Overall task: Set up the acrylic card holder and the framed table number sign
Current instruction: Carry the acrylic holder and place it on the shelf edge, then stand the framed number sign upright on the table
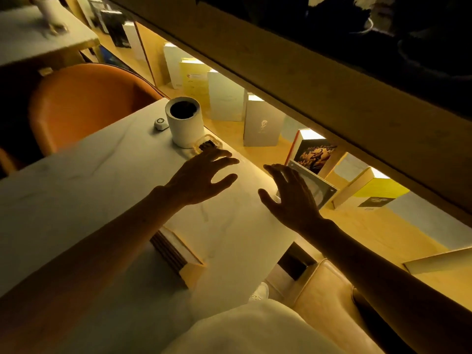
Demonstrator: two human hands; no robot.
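A clear acrylic card holder (315, 186) stands tilted at the far right edge of the white marble table (102, 175), partly hidden behind my right hand (291, 198). That hand hovers just in front of it with fingers spread, holding nothing. My left hand (201, 175) is also open, fingers apart, above the table a little to the left. A wooden-framed sign (178, 251) lies near the front of the table, under my left forearm; its face cannot be read.
A white cylindrical pot (185, 123), a small white round gadget (161, 123) and a clear dish (208, 145) stand at the table's far end. An orange chair (84, 106) is at left. Several books (260, 123) stand on a lit shelf behind. A cream seat (321, 284) sits below right.
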